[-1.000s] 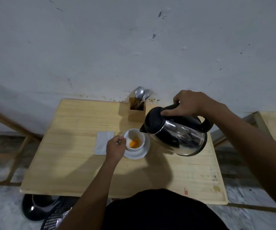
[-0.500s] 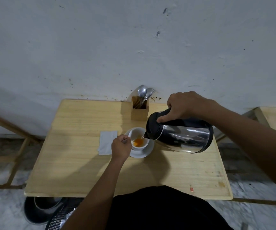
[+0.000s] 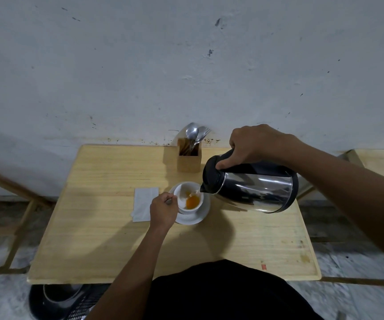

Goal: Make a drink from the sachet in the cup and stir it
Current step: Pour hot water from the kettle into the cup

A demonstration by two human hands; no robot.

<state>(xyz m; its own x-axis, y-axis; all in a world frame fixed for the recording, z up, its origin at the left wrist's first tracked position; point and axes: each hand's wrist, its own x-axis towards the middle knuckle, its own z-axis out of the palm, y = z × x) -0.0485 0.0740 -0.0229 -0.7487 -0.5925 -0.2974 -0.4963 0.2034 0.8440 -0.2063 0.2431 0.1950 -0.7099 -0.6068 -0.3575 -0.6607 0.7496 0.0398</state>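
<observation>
Pouring is under way: right hand (image 3: 253, 144), fingers clamped on the kettle (image 3: 253, 190), tips its spout over the cup (image 3: 187, 199) on its saucer mid-worktop, left hand (image 3: 163, 210) gripping the handle; stirring needs a spoon (image 3: 192, 132)

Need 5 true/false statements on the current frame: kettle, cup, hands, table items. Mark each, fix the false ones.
1. The right hand holds the steel kettle with black lid tilted, its spout over the white cup. True.
2. The cup stands directly on the bare wooden table. False: it stands on a white saucer.
3. The left hand is at the cup's left side, gripping a thin metal handle. True.
4. The white paper napkin lies to the right of the kettle. False: it lies left of the cup.
5. The wooden cutlery holder at the wall is empty. False: metal spoons stand in it.
</observation>
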